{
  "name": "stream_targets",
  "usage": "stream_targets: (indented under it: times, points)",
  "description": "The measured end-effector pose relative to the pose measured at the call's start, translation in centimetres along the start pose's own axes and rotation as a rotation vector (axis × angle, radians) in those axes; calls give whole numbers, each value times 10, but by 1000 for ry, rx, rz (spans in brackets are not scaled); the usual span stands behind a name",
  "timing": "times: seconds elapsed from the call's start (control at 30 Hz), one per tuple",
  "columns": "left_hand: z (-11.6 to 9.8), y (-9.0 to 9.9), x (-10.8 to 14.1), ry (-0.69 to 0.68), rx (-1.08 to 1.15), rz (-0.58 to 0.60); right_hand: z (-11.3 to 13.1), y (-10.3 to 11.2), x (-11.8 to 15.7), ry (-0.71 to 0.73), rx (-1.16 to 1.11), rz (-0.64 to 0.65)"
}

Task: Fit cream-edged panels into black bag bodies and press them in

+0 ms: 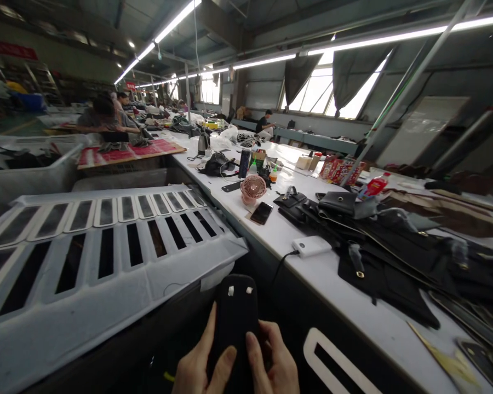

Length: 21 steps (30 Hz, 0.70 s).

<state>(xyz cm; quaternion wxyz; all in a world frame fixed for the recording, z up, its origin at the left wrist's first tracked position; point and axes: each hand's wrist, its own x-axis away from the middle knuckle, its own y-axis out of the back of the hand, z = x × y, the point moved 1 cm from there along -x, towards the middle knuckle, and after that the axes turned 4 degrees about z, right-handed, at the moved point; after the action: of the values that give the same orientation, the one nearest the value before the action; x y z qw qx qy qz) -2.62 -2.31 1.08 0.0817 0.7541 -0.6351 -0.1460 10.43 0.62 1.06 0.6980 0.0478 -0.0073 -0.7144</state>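
Observation:
Low in the middle of the head view, both hands hold a long black strip-shaped piece (235, 312) with a rounded far end and two small whitish tabs near that end. My left hand (207, 355) grips its left edge, with the thumb lying on top. On the opposite edge, my right hand (273, 355) has its thumb on the upper face and its fingers curled at the side. The near end of the piece runs out of the frame. Close by on the right is a pale frame-shaped piece (312, 345) with a long slot.
A slotted white board (148, 279) lies left. The white table (246, 230) on the right bears a pink fan (253, 189), a phone (262, 213), a white power bank (311, 246) with a cable, and black bag parts (378, 268). A person (102, 117) works behind a red board (131, 153).

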Motion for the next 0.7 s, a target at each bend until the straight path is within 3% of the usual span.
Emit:
stream_targets:
  times: [0.1, 0.43, 0.7]
  points:
    - [-8, 4, -10, 12, -34, 95, 0, 0, -2, 13, 48, -31]
    - [-32, -1, -24, 47, 23, 164, -12, -3, 2, -91, -35, -184]
    - [-21, -7, -25, 174, 28, 121, -2, 1, -4, 11, 49, -180]
